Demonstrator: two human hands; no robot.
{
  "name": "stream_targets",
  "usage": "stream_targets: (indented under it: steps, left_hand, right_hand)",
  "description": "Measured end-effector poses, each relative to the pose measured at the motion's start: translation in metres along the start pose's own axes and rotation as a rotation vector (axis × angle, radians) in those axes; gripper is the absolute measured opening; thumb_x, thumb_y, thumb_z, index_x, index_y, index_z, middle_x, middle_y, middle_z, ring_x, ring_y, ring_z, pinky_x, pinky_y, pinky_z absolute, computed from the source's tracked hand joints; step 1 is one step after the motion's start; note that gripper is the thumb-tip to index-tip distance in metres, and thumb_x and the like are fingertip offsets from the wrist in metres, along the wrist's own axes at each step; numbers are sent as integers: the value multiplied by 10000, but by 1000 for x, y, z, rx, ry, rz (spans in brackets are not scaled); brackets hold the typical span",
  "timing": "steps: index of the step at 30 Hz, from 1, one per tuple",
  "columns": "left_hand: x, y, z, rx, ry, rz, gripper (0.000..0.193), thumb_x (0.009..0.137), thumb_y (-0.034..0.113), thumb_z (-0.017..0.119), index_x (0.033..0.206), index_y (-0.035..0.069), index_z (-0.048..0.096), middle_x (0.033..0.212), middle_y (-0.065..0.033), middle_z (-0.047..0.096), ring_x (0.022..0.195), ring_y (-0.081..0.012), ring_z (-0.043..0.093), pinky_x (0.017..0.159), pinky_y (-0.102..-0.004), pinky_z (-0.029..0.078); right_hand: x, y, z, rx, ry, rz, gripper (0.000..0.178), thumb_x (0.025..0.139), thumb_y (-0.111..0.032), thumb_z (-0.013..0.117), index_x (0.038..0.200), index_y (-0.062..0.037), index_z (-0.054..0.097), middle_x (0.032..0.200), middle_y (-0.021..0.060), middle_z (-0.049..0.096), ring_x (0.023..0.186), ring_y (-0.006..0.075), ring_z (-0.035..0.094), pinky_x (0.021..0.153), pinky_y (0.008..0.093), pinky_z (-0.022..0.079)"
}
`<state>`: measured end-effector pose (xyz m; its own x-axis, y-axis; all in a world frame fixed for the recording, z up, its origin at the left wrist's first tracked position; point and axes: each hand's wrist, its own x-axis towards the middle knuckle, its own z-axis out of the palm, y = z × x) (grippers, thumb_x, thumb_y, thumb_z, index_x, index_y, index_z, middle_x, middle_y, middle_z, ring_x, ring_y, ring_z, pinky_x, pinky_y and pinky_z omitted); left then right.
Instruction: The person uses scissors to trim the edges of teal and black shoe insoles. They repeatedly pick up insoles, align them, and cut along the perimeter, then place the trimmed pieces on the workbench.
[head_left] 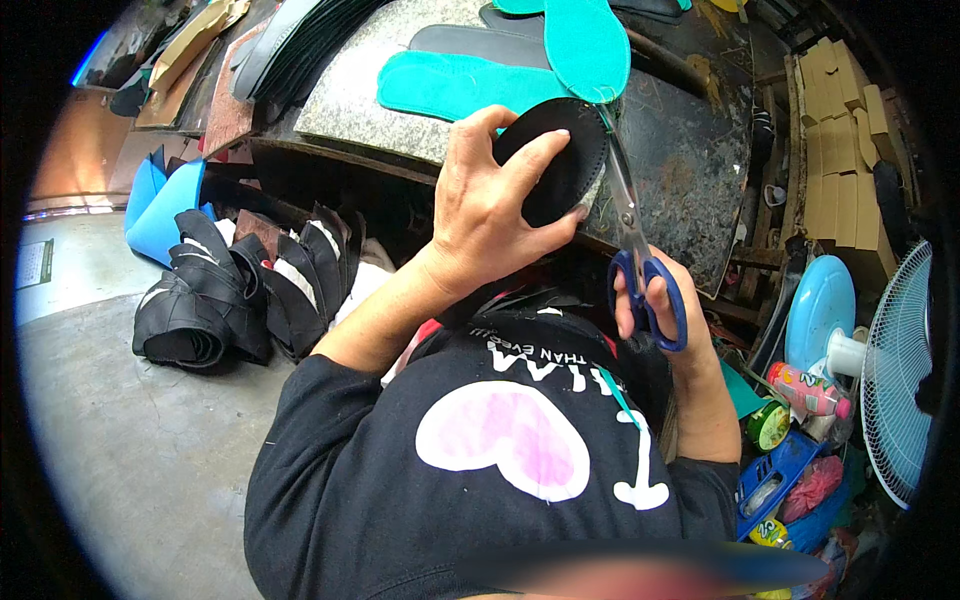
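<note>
A black oval piece point(562, 170) is pinched by the left hand point(490, 205) over the near edge of the tabletop point(690, 165); blue-handled scissors point(627, 212) are gripped by the right hand point(688, 312), blades beside the piece's rim. Edge trimming seems in hand; careful turning is probably called for.

Uppermost fingertip of the left hand point(482, 205) hidden behind the black piece point(562, 180) — the fan point(893, 385) cut off at right.

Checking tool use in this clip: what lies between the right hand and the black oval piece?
In the head view, blue-handled scissors lie between them, held in the right hand, with blades beside the black oval piece.
</note>
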<state>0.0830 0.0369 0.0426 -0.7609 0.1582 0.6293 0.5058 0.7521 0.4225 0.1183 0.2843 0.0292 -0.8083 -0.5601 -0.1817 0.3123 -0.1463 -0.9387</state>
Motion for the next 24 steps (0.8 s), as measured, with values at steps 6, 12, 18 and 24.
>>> stream_targets:
  steps: [6, 12, 18, 24]
  left_hand:
    - [1, 0, -3, -2, -38, 45, 669, 587, 226, 880, 1216, 121, 676, 1222, -196, 503, 1112, -356, 530, 939, -415, 472]
    - [-4, 20, 4, -105, -191, 358, 837, 542, 336, 883, 1329, 218, 621, 1407, -174, 465, 1174, -366, 522, 980, -489, 465]
    - [-7, -19, -12, -213, -256, 106, 1031, 511, 266, 896, 1450, 167, 481, 1370, -236, 487, 1192, -414, 537, 1006, -494, 466]
    - [68, -161, -80, 615, 152, 185, 813, 557, 343, 897, 1296, 204, 588, 1355, -140, 522, 1118, -363, 583, 940, -446, 488]
  right_hand:
    - [3, -2, -5, -32, 152, 8, 458, 898, -429, 741, 1004, -28, 544, 696, 42, 599, 628, 121, 636, 583, 213, 465]
    - [25, -7, 6, -54, 543, -264, 504, 815, -43, 774, 1251, -12, 523, 1089, 41, 621, 964, 162, 621, 878, 316, 509]
    - [32, -38, -24, 137, 828, -556, 440, 769, -45, 706, 1181, -40, 551, 1011, 71, 631, 844, 137, 583, 816, 275, 493]
    - [44, 5, -56, -223, 732, -472, 243, 922, -115, 693, 1074, -52, 514, 922, 109, 699, 693, 107, 578, 665, 216, 469]
